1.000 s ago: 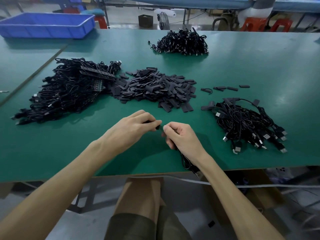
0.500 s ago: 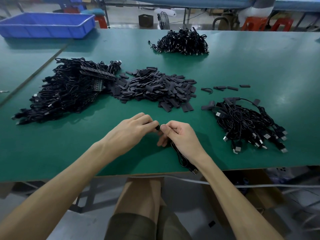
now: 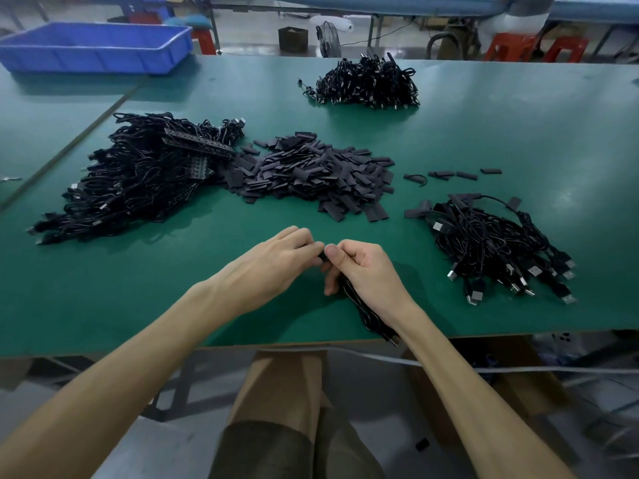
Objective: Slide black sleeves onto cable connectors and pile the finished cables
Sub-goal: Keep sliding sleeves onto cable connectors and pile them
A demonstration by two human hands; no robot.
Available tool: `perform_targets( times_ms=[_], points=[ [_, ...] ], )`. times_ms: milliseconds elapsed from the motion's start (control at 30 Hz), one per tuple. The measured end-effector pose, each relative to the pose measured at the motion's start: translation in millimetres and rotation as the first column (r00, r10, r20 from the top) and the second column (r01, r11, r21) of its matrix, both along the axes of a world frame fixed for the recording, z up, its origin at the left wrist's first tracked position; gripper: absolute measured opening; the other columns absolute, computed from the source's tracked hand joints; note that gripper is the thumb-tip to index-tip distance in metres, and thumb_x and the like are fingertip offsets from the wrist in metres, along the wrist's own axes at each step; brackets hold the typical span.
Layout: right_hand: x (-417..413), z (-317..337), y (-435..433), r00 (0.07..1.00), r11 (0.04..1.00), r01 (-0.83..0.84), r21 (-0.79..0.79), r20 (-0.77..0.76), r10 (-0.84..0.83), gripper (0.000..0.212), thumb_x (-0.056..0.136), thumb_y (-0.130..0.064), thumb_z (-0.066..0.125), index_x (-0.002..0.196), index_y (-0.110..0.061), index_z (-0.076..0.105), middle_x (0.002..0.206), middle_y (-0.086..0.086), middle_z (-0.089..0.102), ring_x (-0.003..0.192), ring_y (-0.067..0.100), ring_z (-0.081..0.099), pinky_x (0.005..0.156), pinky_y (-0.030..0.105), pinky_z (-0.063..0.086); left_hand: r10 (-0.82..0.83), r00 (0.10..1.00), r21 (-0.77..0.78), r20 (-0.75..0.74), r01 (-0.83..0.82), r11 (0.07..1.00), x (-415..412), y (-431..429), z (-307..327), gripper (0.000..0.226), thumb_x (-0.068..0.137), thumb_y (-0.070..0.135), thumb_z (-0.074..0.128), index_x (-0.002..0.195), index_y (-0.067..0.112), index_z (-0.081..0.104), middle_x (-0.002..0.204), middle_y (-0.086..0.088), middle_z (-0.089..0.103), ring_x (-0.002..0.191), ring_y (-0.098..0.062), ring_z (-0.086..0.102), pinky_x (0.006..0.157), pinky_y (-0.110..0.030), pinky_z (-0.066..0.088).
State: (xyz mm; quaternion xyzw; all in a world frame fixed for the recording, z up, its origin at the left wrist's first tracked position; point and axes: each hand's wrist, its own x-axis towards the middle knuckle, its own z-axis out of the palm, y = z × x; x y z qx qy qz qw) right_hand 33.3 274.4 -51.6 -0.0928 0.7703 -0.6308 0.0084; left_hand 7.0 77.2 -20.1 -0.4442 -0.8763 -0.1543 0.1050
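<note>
left hand (image 3: 276, 261) pinching a black sleeve (image 3: 322, 254), right hand (image 3: 366, 271) gripping a cable (image 3: 366, 314) trailing to the table (image 3: 518, 133) edge: sleeving in hand; next probably seat the sleeve, then add the cable to the right-hand pile (image 3: 491, 243).

Green table (image 3: 518, 133) with left cable heap (image 3: 138, 181), far cable heap (image 3: 366, 83), right cable heap (image 3: 491, 243), sleeves (image 3: 311, 174).

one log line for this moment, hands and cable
step: sleeving | left hand: pinches sleeve | right hand: grips cable | sleeve pile: beyond hands
</note>
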Motion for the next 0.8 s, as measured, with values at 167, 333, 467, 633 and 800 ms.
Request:
perform_targets(
  times_ms=[167, 333, 467, 633, 800],
  points=[
    [-0.1, -1.5, -1.9, 1.000, 0.999, 0.007, -0.039, -0.001, -0.007, 0.038, 0.105, -0.039, 0.056, 0.084, -0.012, 0.071, 0.065, 0.009, 0.074, 0.061, 0.019, 0.069, 0.067, 0.025, 0.054, 0.018, 0.996, 0.056, 0.088, -0.023, 0.998, 0.2, -2.9, -4.4, 0.022, 0.104, 0.012, 0.051, 0.120, 0.004, 0.065, 0.095, -0.004, 0.053, 0.085, -0.021, 0.049, 0.078, -0.037, 0.048],
    [-0.4, -1.2, 1.2, 0.999, 0.998, -0.032, -0.053, 0.010, 0.032, 0.028, 0.109, -0.024, 0.053, 0.090, -0.010, 0.070, 0.077, 0.008, 0.078, 0.073, 0.018, 0.071, 0.081, 0.026, 0.055, 0.062, 0.987, 0.116, 0.148, -0.080, 0.990, -2.5, -8.9, -7.0, 0.024, 0.101, 0.008, 0.054, 0.122, 0.001, 0.066, 0.097, -0.008, 0.059, 0.088, -0.025, 0.059, 0.080, -0.042, 0.051],
    [0.1, -0.3, 2.2, 0.998, 0.996, -0.052, -0.070, 0.018, 0.054, 0.018, 0.105, -0.016, 0.059, 0.092, -0.009, 0.070, 0.078, 0.010, 0.078, 0.074, 0.019, 0.072, 0.081, 0.028, 0.057, 0.051, 0.990, 0.129, 0.135, -0.069, 0.989, -3.7, -9.6, -8.7, 0.023, 0.100, 0.006, 0.058, 0.120, 0.002, 0.066, 0.096, -0.006, 0.059, 0.087, -0.021, 0.056, 0.079, -0.039, 0.051],
    [0.1, 1.3, 4.7, 0.997, 0.994, -0.074, -0.082, 0.030, 0.077, 0.017, 0.104, -0.015, 0.061, 0.096, -0.005, 0.072, 0.079, 0.012, 0.078, 0.073, 0.019, 0.073, 0.080, 0.028, 0.058, 0.040, 0.998, 0.062, 0.058, -0.043, 0.997, -5.3, -8.3, -5.8, 0.022, 0.101, 0.012, 0.056, 0.118, 0.003, 0.066, 0.095, -0.006, 0.058, 0.086, -0.021, 0.052, 0.080, -0.032, 0.045],
    [-1.3, -1.3, 5.8, 0.995, 0.990, -0.081, -0.117, 0.048, 0.087, 0.019, 0.103, -0.014, 0.063, 0.100, 0.003, 0.071, 0.079, 0.015, 0.078, 0.071, 0.023, 0.073, 0.077, 0.029, 0.058, 0.013, 1.000, 0.028, 0.007, -0.013, 1.000, -3.8, -6.6, -2.7, 0.020, 0.101, 0.012, 0.056, 0.117, 0.003, 0.065, 0.097, -0.006, 0.058, 0.088, -0.021, 0.051, 0.080, -0.030, 0.045]
  ],
)
